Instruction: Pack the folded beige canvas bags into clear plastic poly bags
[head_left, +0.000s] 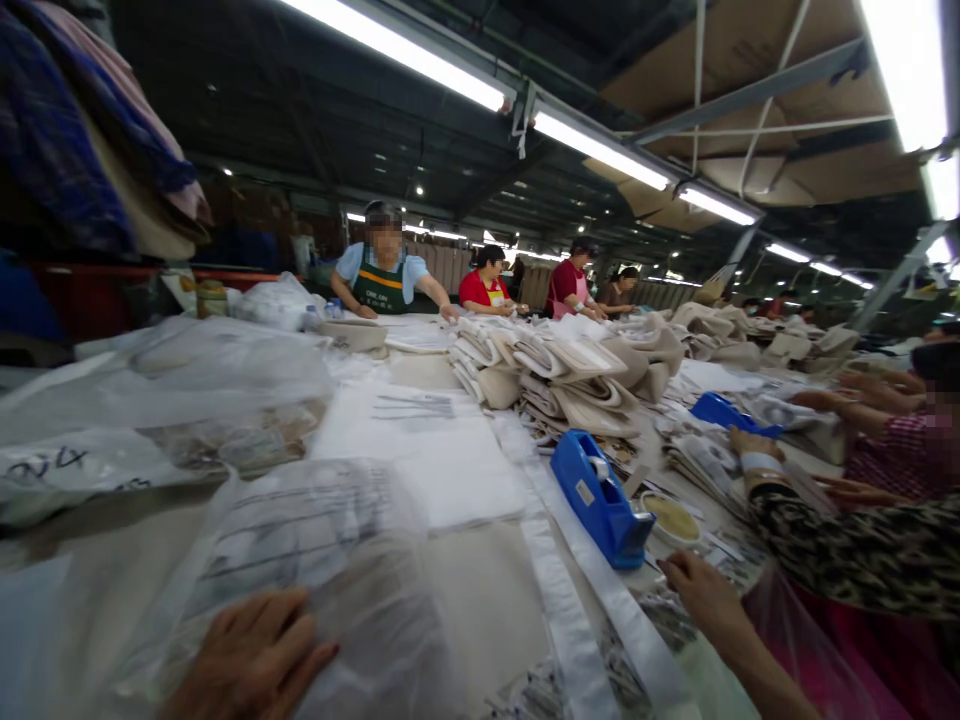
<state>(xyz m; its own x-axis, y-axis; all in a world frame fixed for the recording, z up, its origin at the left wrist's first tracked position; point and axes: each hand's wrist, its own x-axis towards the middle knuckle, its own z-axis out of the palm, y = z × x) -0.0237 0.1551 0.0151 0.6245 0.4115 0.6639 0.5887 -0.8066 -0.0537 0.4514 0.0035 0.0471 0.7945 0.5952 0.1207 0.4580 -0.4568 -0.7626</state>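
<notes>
My left hand (251, 655) lies flat, fingers spread and loosely curved, pressing on a clear plastic bag (315, 570) at the near edge of the table (480, 600). It pinches nothing; the palm and fingertips just rest on the film. The bag is see-through and crinkled, with blurred dark printed lines on its upper part, and something pale and folded shows through it. It stretches from under my hand up toward the middle of the table.

My right hand (701, 590) reaches out on the other side, fingers extended and close together, closed around nothing. Its fingertips come close to a small shallow dish (671, 520) with yellowish contents and touch down near loose papers at the table's right edge; whether they actually touch the dish I cannot tell. Just beside the dish, to its left, stands a blue tape dispenser (600, 500), and a long white strip (570, 610) runs past it toward me.

Farther back a stack of folded beige cloth pieces (570, 375) is piled at the table's middle. More clear bags (165, 400) lie to my left. A person in a patterned sleeve (847, 545) works at my right, and several people stand at the far end.
</notes>
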